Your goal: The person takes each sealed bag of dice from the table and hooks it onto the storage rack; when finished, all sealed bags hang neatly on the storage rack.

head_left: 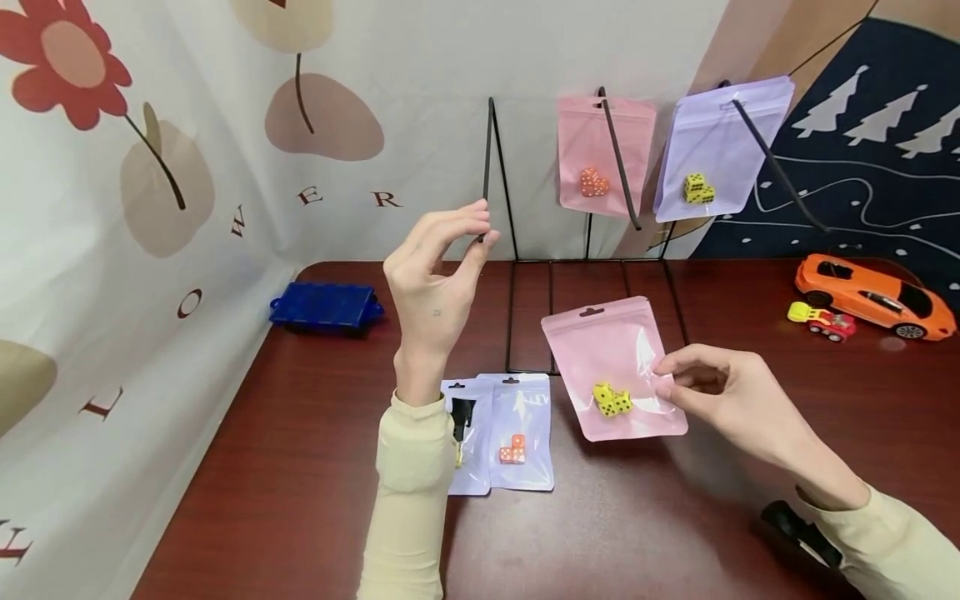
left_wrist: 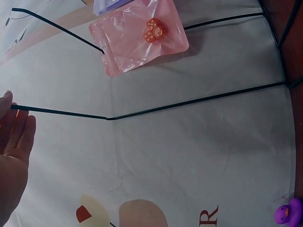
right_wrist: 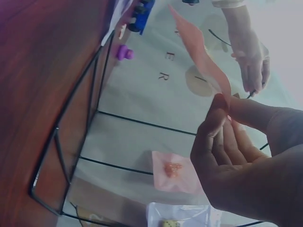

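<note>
The rack [head_left: 570, 262] is thin, dark wire bent into straight runs, its rods reaching forward from an upright back. It stands on a glossy red-brown table [head_left: 285, 467] before a creased, printed cloth [head_left: 435, 50]. The bags are smooth, shiny film, flat and roughly rectangular.

The right hand [head_left: 738, 404] pinches a pink bag [head_left: 577, 350] by its side edge between thumb and fingers. Raised in front of the rack and apart from the rods, this bag tilts slightly; it has a dark hang slot at the top and yellow dice [head_left: 611, 400] with black pips near the bottom. The left hand [head_left: 438, 287] pinches the tip of the left rod [head_left: 487, 158], thumb and fingertips close together.

A second pink bag [head_left: 581, 137], with orange dice, hangs on the middle rod.

The right wrist view shows the held bag nearly edge-on, bowed in a soft wave; both wrist views show a purple duck [left_wrist: 289, 213]. The head view alone shows an orange car [head_left: 873, 296].
</note>
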`<state>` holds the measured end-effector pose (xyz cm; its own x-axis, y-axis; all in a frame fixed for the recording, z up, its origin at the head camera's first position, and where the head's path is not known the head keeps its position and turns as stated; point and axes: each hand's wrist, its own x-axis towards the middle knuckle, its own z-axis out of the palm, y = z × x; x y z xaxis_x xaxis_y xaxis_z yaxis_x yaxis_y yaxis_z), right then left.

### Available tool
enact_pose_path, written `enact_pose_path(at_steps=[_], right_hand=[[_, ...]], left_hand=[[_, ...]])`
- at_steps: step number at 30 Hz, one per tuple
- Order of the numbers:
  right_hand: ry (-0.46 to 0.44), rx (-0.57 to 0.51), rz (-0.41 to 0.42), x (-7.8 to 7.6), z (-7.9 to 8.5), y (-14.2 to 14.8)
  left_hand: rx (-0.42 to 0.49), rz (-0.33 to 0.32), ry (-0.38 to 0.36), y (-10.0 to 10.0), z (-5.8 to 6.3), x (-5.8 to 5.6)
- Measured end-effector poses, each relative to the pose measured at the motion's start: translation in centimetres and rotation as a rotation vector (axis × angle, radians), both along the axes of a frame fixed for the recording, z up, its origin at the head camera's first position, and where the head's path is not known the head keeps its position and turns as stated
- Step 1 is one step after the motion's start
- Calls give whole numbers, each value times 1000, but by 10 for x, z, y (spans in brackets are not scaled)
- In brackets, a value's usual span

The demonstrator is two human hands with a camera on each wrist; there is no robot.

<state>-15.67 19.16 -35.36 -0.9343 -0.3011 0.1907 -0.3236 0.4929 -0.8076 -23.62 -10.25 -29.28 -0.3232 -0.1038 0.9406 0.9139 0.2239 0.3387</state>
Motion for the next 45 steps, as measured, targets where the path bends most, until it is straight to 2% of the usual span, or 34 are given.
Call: enact_pose_path(at_steps=[5, 9, 13, 23, 32, 45], right_hand=[[74, -92, -56, 5, 7, 0], [147, -172, -72, 7, 11, 2], [184, -256, -73, 7, 13, 5], [196, -345, -110, 5, 20, 4], [222, -332, -149, 1, 28, -1], [203, -413, -94, -7, 29, -5]], left_hand=[[6, -13, 0, 1, 0, 0], [2, 1, -1, 1, -1, 1], [1, 14, -5, 1, -2, 1], [1, 10, -9, 1, -2, 1], [13, -11, -11, 2, -1, 2], [16, -10, -9, 4, -1, 1]])
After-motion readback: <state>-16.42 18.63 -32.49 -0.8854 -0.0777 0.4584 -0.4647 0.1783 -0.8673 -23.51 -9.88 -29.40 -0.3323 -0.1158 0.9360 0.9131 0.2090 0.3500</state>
